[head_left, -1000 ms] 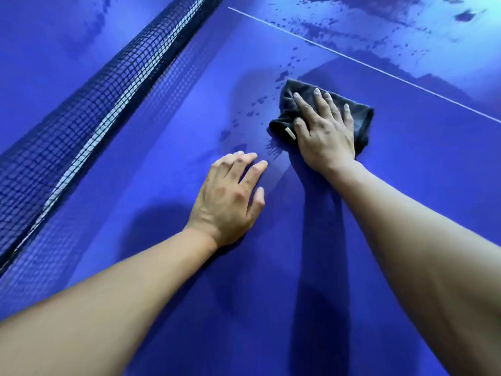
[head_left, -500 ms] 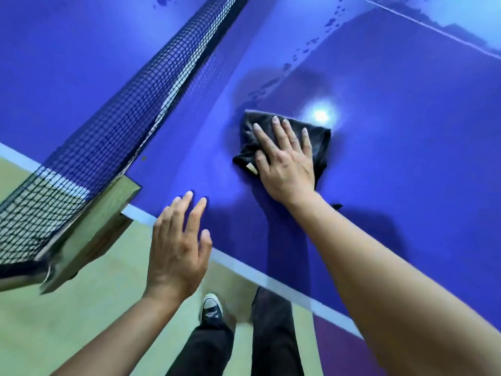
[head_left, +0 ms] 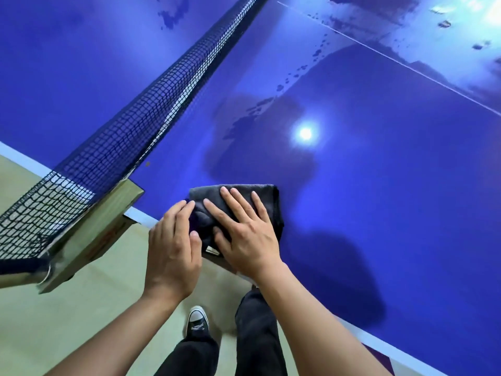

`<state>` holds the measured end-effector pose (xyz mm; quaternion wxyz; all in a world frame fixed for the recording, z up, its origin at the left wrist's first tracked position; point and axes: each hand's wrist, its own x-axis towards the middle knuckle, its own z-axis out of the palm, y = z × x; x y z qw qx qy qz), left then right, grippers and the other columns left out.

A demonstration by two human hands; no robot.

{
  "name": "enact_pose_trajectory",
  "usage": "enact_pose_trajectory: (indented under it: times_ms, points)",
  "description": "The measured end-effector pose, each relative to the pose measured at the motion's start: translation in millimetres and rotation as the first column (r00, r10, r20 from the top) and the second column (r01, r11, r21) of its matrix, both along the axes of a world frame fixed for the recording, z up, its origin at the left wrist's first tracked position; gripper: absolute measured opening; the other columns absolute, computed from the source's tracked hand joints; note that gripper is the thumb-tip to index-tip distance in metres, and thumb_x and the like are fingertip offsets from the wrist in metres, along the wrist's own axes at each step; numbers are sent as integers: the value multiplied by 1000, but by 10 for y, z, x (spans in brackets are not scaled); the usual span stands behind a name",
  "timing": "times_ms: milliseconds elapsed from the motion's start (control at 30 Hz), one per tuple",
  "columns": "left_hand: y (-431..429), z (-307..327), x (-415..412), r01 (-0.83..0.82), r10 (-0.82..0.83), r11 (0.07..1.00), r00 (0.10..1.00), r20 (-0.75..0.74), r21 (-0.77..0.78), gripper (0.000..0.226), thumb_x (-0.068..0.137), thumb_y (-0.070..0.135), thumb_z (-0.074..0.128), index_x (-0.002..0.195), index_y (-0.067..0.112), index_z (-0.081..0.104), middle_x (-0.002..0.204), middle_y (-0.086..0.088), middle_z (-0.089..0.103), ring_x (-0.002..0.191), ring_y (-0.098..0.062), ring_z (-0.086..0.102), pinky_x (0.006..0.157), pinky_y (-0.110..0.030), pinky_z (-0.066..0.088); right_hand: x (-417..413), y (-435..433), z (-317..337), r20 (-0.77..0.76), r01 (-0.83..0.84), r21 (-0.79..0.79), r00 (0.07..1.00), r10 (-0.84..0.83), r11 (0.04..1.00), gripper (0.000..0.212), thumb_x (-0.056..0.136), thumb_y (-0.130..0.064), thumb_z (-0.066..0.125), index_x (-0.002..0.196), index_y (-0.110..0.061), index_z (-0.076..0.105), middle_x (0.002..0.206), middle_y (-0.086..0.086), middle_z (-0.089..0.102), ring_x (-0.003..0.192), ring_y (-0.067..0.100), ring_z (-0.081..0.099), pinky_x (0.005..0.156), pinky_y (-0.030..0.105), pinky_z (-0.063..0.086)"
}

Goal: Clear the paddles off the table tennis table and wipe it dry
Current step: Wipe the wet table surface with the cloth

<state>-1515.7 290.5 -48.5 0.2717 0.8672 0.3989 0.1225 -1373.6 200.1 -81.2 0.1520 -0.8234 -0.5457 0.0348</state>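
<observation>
A dark grey cloth (head_left: 244,191) lies at the near edge of the blue table tennis table (head_left: 379,185), partly over the edge. My right hand (head_left: 249,237) presses flat on top of it with fingers spread. My left hand (head_left: 173,251) holds the cloth's left end, fingers on top and thumb against its near side, bunching it. Water drops (head_left: 292,74) and a wet patch (head_left: 406,23) remain farther out on the table. No paddles are in view.
The black net (head_left: 135,126) runs diagonally at the left, held by a greenish clamp post (head_left: 95,232) jutting past the table's edge. Below are a pale floor (head_left: 67,321) and my legs and a sneaker (head_left: 198,320).
My right hand has dragged the cloth back from mid-table to the near edge. My left hand has left the table surface and come onto the cloth's left end.
</observation>
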Motion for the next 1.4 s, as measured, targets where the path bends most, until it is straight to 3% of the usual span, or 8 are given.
enact_pose_trajectory:
  times_ms: [333, 533, 767, 1100, 1400]
  points:
    - [51, 18, 1189, 229, -222, 967, 973, -68, 113, 51, 92, 23, 40, 139, 8, 56, 152, -12, 47, 139, -34, 45, 113, -49, 36, 1916, 371, 20, 21, 233, -91, 973, -232, 968, 56, 102, -51, 38, 156, -49, 28, 169, -7, 19, 156, 6, 9, 128, 42, 3]
    - [300, -114, 2256, 254, -248, 945, 967, -52, 208, 51, 92, 19, 49, 141, 9, 55, 154, -11, 45, 143, -34, 41, 117, -49, 34, 3206, 720, -17, 29, 312, -82, 950, -311, 946, 55, 101, -53, 35, 155, -52, 27, 169, -9, 20, 156, 6, 10, 128, 41, 1]
    - [663, -265, 3046, 267, -238, 935, 961, -143, 235, 54, 96, 27, 41, 147, 12, 49, 158, -9, 39, 148, -31, 34, 119, -49, 30, 4589, 1163, -45, 36, 333, -86, 943, -332, 939, 56, 98, -56, 30, 154, -53, 27, 168, -9, 22, 156, 7, 11, 128, 40, 0]
    - [648, -365, 3120, 280, -245, 927, 956, -163, 250, 55, 98, 26, 39, 151, 13, 43, 163, -6, 31, 152, -26, 26, 121, -49, 25, 5518, 1772, -27, -1, 392, -94, 919, -394, 915, 59, 96, -58, 27, 155, -51, 29, 169, -7, 19, 156, 9, 11, 128, 41, -1]
    - [649, -349, 3117, 266, -245, 944, 961, -127, 196, 55, 98, 27, 41, 151, 16, 43, 163, -3, 31, 153, -23, 24, 121, -48, 25, 5488, 1825, -19, 7, 390, -115, 920, -392, 914, 58, 100, -52, 28, 157, -48, 26, 170, -4, 16, 157, 11, 8, 128, 45, -1]
